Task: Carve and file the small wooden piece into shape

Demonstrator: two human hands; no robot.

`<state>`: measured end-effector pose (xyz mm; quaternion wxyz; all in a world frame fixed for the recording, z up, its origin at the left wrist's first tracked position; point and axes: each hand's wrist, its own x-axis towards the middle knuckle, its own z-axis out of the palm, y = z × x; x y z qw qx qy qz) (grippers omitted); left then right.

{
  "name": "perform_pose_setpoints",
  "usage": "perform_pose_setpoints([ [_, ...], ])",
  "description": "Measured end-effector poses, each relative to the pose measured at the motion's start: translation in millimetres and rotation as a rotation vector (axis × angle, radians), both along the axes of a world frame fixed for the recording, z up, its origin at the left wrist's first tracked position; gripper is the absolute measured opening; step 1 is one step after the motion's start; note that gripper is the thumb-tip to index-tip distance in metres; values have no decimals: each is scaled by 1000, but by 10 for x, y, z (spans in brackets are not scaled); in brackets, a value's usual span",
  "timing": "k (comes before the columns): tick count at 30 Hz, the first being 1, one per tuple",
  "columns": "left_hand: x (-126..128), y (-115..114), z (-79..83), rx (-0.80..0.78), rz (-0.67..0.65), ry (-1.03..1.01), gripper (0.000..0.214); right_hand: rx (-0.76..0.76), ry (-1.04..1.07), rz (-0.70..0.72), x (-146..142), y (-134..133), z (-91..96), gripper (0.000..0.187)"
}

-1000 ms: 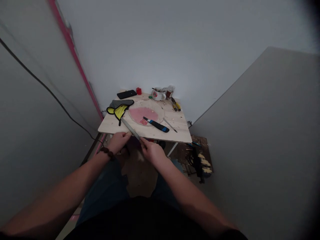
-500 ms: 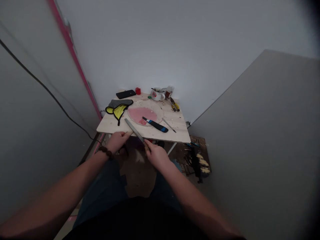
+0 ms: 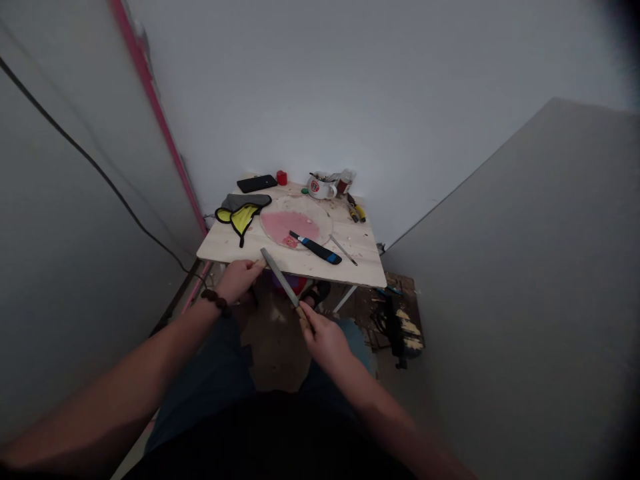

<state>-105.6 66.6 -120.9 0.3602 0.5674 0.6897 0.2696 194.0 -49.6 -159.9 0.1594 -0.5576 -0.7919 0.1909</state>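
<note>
Right hand (image 3: pixel 326 337) grasps the brown handle of a long, flat grey metal file (image 3: pixel 281 277), tip over the pale wooden table's (image 3: pixel 365 265) front edge, where left hand (image 3: pixel 236 280) apparently pinches a small tan piece (image 3: pixel 261 263); work seems under way, amounts done and left indiscernible.

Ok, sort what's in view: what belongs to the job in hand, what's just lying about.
Job in hand:
file, held in the right hand
small pale piece, pinched in the left hand

Apparently lying about:
blue-and-black knife
grey-and-yellow cloth
black phone
mug
red container
</note>
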Motion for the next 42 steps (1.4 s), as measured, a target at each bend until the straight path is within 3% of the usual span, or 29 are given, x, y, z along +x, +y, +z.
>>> perform_pose_setpoints([
  [4, 29, -34, 69, 26, -3, 8, 56, -9, -111, -21, -442, 488, 342, 58],
  [6, 41, -44, 68, 34, 6, 6, 57, -14, -129, -25, -516, 531, 404, 56],
  [12, 17, -10, -21, 2, 40, -49, 63, -29, -72, 48, 17, -110, 138, 64],
  [14, 5, -3, -26, -4, 29, -49, 65, -27, -81, 57, 119, -180, 116, 63],
  [16, 3, -8, -10, -6, 13, -36, 64, -31, -121, 53, 30, -52, 185, 62],
  [20, 28, -37, 42, 19, 13, 23, 57, -29, -200, 7, -454, 501, 461, 59],
  [22, 47, -49, 51, 33, 25, 30, 54, -32, -203, -11, -591, 643, 536, 57],
  [24, 63, -57, 43, 37, 37, 21, 54, -29, -195, -1, -542, 571, 499, 57],
  [29, 67, -57, 27, 7, 52, -18, 58, -19, -123, 51, 67, -59, 165, 64],
  [31, 57, -55, 42, -2, 38, 1, 59, -18, -117, 49, 160, -128, 113, 66],
  [34, 51, -50, 76, 0, 10, 56, 55, -21, -164, 32, -77, 149, 217, 63],
  [38, 66, -46, 107, 20, 8, 87, 53, -23, -182, -18, -567, 702, 518, 57],
  [40, 72, -49, 103, 26, 16, 82, 54, -26, -180, -17, -617, 742, 571, 57],
  [42, 71, -53, 87, 23, 22, 66, 54, -17, -170, 4, -485, 567, 500, 57],
])
